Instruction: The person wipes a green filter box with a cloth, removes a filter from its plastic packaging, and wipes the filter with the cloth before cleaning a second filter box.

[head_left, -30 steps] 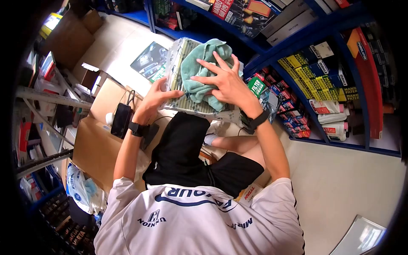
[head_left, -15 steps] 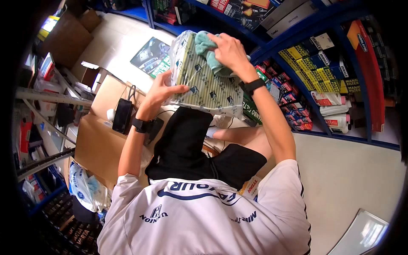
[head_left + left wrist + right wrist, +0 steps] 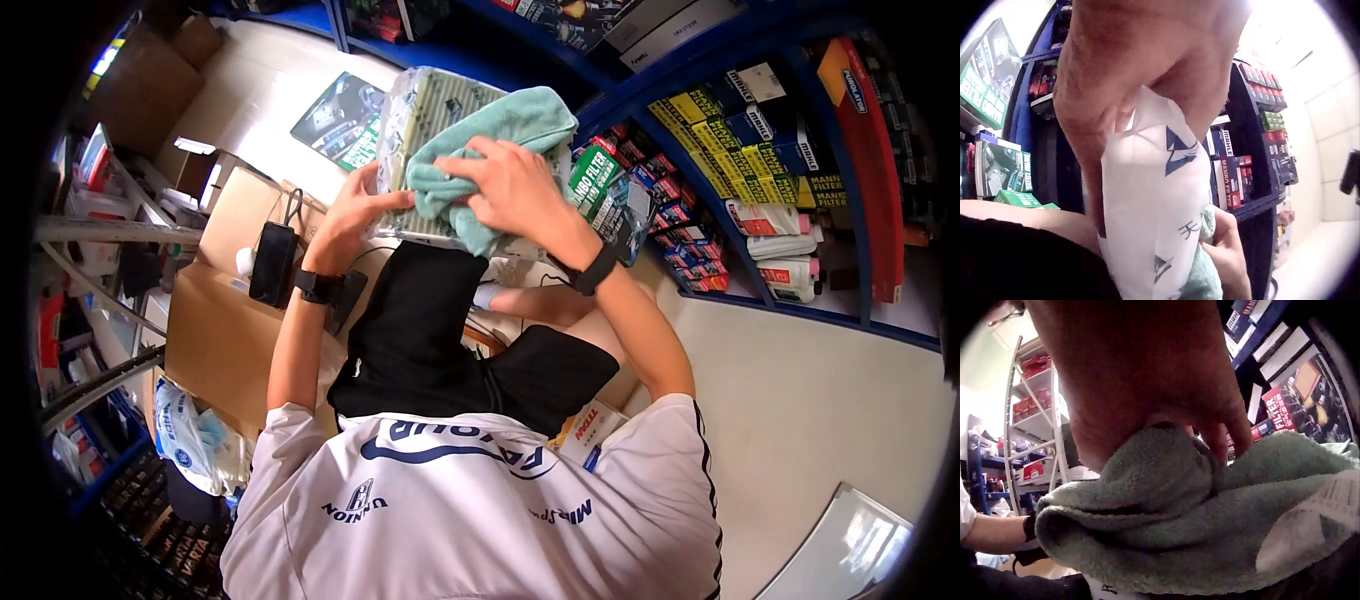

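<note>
A pleated air filter point(image 3: 436, 100) in clear printed plastic wrap is held up over the person's lap. The left hand point(image 3: 348, 215) grips its left edge, thumb on the near face. In the left wrist view, the wrapped end of the filter point(image 3: 1141, 169) sits between thumb and fingers. A green cloth point(image 3: 535, 112) lies spread over much of the filter's face. Pressing on it, the right hand point(image 3: 525, 195) has its fingers bent into the fabric. The right wrist view has the cloth point(image 3: 1147, 469) bunched up under the palm.
Blue shelves point(image 3: 860, 325) with many filter boxes point(image 3: 725, 150) stand to the right and ahead. A flat picture box point(image 3: 335, 118) lies on the floor beyond the hands. At the left are an open cardboard box point(image 3: 215, 330), a phone point(image 3: 272, 262) and a metal rack point(image 3: 110, 232).
The right hand moved with the cloth up to the filter's upper right, then back down to its middle, where the cloth is more spread out. The left hand keeps its grip as the filter shifts slightly.
</note>
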Tool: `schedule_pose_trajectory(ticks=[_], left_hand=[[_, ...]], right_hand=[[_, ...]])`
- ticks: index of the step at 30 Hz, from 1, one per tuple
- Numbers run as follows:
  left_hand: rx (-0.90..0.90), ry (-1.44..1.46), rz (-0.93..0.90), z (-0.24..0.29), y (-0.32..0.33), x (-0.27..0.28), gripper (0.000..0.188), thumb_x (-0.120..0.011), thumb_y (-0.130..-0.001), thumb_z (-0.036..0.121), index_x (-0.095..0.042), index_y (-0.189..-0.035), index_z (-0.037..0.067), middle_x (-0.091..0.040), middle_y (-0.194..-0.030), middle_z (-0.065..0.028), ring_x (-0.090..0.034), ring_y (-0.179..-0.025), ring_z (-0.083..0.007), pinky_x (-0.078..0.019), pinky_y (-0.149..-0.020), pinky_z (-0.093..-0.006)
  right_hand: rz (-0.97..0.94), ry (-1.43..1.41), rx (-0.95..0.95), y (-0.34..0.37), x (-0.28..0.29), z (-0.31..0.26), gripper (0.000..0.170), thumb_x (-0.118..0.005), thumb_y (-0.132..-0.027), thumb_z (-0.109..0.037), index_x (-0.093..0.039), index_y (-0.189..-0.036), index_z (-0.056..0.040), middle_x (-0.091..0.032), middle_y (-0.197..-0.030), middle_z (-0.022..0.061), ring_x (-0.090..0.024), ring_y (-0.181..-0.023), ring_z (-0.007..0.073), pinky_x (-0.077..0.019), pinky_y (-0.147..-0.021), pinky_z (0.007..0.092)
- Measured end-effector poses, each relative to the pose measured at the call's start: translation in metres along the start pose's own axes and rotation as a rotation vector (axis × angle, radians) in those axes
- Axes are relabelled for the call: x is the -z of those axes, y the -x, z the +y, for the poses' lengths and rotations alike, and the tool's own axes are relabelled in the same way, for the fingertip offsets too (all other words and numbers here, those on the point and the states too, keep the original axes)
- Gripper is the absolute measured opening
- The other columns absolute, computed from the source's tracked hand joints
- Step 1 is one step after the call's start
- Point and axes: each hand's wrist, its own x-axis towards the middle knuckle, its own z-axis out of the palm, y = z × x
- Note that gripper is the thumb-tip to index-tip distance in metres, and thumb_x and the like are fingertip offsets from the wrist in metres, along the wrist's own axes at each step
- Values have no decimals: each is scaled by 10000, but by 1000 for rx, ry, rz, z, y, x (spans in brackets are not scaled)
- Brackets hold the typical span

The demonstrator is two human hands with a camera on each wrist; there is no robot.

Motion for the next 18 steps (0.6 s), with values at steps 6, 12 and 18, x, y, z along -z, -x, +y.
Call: schedule_pose_trajectory(ticks=[6,12,18], left_hand=[[-28,-18,2,0,8,2,665,-924,-841,74,-615,-1410,-78,-761,-1210,-112,-737,-1072,-193,-588,-993,-345],[-7,36,1,-3,12,7,647,-920,-849,74,-623,-1407,-65,-764,-1221,-103,-746,-1048,-174,-586,-986,-314],[-20,42,49,-10,10,9,562,-880,-892,49,-634,-1376,-97,-771,-1213,-125,-753,-1047,-186,-602,-978,-344]], right_hand=[[130,141,-219,-19,-4,100,527,-684,-836,-130,-794,-1344,-218,-751,-1136,178,-759,-1015,397,-637,-922,508],[126,-3,-344,-14,6,149,466,-770,-914,-186,-768,-1380,-198,-722,-1175,183,-713,-1079,441,-592,-961,525],[74,84,-103,14,10,106,535,-761,-876,-152,-739,-1409,-188,-691,-1191,173,-693,-1095,425,-576,-982,512]])
